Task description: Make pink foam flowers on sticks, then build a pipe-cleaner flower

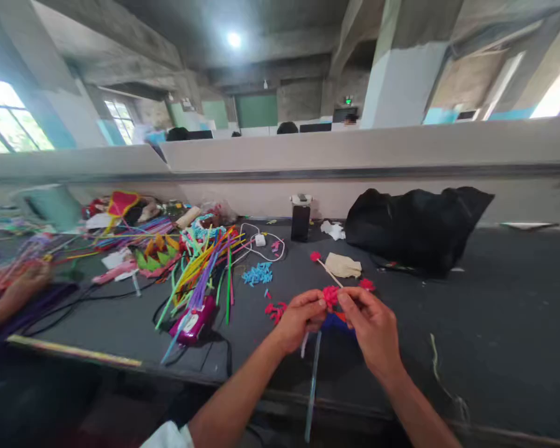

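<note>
Between my two hands is a small red pipe-cleaner flower (330, 297), held above the dark table. The fingers of my left hand (303, 317) pinch it from the left. From the right, the thumb and fingertips of my right hand (371, 323) press on it. Below lies a blue item (338, 323), partly hidden by my hands, and a clear glue stick (313, 379) reaches over the table edge. Loose red pieces (275, 311) rest left of my hands, with a pile of blue pieces (257, 274) farther back. Another red flower on a stem (315, 256) lies behind.
Colourful pipe cleaners (205, 267) lie over a purple device (193, 320) at left. A black bag (415, 227), a phone (300, 223), a beige glove-like cloth (343, 265) and a white cable (261, 239) sit behind. Another person's hands (23, 286) work at far left.
</note>
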The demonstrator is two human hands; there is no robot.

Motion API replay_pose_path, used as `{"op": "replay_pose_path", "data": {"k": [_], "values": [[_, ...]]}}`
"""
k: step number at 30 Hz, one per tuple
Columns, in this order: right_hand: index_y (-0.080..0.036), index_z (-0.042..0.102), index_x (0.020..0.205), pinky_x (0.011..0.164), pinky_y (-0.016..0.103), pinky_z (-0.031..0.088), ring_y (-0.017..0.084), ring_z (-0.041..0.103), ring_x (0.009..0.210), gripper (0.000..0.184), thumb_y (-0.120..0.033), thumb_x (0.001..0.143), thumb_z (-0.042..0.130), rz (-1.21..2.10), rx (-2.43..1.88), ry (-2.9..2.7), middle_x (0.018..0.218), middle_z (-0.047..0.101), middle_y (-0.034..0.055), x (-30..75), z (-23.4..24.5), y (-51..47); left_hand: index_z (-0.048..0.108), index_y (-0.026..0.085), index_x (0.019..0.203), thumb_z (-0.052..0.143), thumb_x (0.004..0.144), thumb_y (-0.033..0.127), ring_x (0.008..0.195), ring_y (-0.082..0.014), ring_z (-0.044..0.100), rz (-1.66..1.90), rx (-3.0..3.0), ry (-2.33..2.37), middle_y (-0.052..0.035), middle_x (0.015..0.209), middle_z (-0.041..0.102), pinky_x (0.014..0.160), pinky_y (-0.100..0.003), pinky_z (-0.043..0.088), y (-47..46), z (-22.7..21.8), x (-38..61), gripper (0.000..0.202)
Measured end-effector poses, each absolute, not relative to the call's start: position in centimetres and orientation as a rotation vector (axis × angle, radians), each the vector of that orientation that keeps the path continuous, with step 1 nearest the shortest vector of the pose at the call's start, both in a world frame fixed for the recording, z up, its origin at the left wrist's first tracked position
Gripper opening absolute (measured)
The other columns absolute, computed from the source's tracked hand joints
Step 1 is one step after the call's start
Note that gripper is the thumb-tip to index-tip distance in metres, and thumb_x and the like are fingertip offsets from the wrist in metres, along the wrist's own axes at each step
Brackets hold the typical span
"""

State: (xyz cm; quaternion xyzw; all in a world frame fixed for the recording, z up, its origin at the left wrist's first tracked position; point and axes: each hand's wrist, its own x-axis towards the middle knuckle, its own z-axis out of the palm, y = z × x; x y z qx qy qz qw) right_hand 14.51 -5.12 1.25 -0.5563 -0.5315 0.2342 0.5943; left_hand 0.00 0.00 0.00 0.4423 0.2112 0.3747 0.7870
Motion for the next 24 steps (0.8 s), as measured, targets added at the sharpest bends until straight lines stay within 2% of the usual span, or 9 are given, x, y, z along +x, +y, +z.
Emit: {"op": "replay_pose_path", "data": {"k": [5, 9, 11, 14, 18, 21, 24], "values": [[-0.021, 0.066, 0.107, 0.051, 0.023, 0.043, 0.010, 0.050, 0.054, 0.033, -0.046, 0.086, 0.063, 0.633, -1.173, -1.081, 0.077, 0.064, 0.0006, 14.4, 0.7, -5.0, 0.059, 0.014, 0.077, 0.072, 0.078, 0.033, 0.042, -0.0035, 0.021, 0.806, 0.850, 0.374, 0.0088, 0.051, 0.029, 0.038, -0.016, 0.014, -0.3, 0.2, -0.1, 0.024], [-0.020, 0.065, 0.110, 0.049, 0.023, 0.042, 0.011, 0.051, 0.055, 0.036, -0.046, 0.085, 0.065, 0.706, -1.103, -1.067, 0.083, 0.066, 0.0024, 14.5, 0.4, -5.0, 0.058, 0.014, 0.082, 0.067, 0.083, 0.032, 0.037, -0.0038, 0.026, 0.764, 0.772, 0.263, 0.0080, 0.049, 0.034, 0.036, -0.016, 0.018, -0.5, 0.4, -0.3, 0.020], [-0.021, 0.065, 0.113, 0.053, 0.024, 0.045, 0.012, 0.055, 0.059, 0.037, -0.045, 0.085, 0.064, 0.727, -1.095, -1.136, 0.087, 0.067, 0.0033, 14.3, 0.4, -5.1, 0.058, 0.014, 0.084, 0.065, 0.085, 0.032, 0.036, -0.0035, 0.028, 0.760, 0.750, 0.229, 0.0078, 0.050, 0.036, 0.035, -0.015, 0.019, -0.6, 0.4, -0.3, 0.019], [-0.022, 0.064, 0.116, 0.067, 0.029, 0.051, 0.017, 0.062, 0.074, 0.038, -0.043, 0.085, 0.065, 0.713, -1.097, -1.274, 0.093, 0.069, 0.0047, 14.0, 0.5, -5.4, 0.057, 0.015, 0.085, 0.065, 0.085, 0.032, 0.034, -0.0031, 0.029, 0.760, 0.734, 0.206, 0.0077, 0.051, 0.038, 0.034, -0.015, 0.020, -0.7, 0.4, -0.1, 0.019], [-0.023, 0.062, 0.119, 0.079, 0.034, 0.053, 0.021, 0.065, 0.087, 0.039, -0.042, 0.085, 0.066, 0.659, -1.137, -1.348, 0.099, 0.069, 0.0057, 13.7, 0.4, -5.3, 0.056, 0.016, 0.080, 0.069, 0.081, 0.034, 0.034, -0.0036, 0.031, 0.769, 0.736, 0.231, 0.0072, 0.051, 0.040, 0.034, -0.015, 0.020, -1.0, 0.1, 0.3, 0.023], [-0.023, 0.064, 0.114, 0.074, 0.033, 0.054, 0.020, 0.065, 0.082, 0.036, -0.042, 0.084, 0.067, 0.658, -1.162, -1.309, 0.099, 0.069, 0.0056, 13.7, 0.3, -5.0, 0.059, 0.015, 0.079, 0.073, 0.078, 0.036, 0.038, -0.0051, 0.037, 0.827, 0.768, 0.280, 0.0054, 0.050, 0.045, 0.038, -0.016, 0.026, -1.3, -0.1, 0.8, 0.025], [-0.022, 0.063, 0.115, 0.068, 0.030, 0.054, 0.018, 0.064, 0.076, 0.039, -0.043, 0.083, 0.068, 0.715, -1.124, -1.238, 0.099, 0.067, 0.0058, 13.9, 0.2, -4.9, 0.066, 0.013, 0.084, 0.075, 0.076, 0.034, 0.048, -0.0074, 0.049, 0.923, 0.807, 0.360, 0.0022, 0.056, 0.054, 0.048, -0.019, 0.037, -1.5, -0.1, 1.1, 0.024]]}}
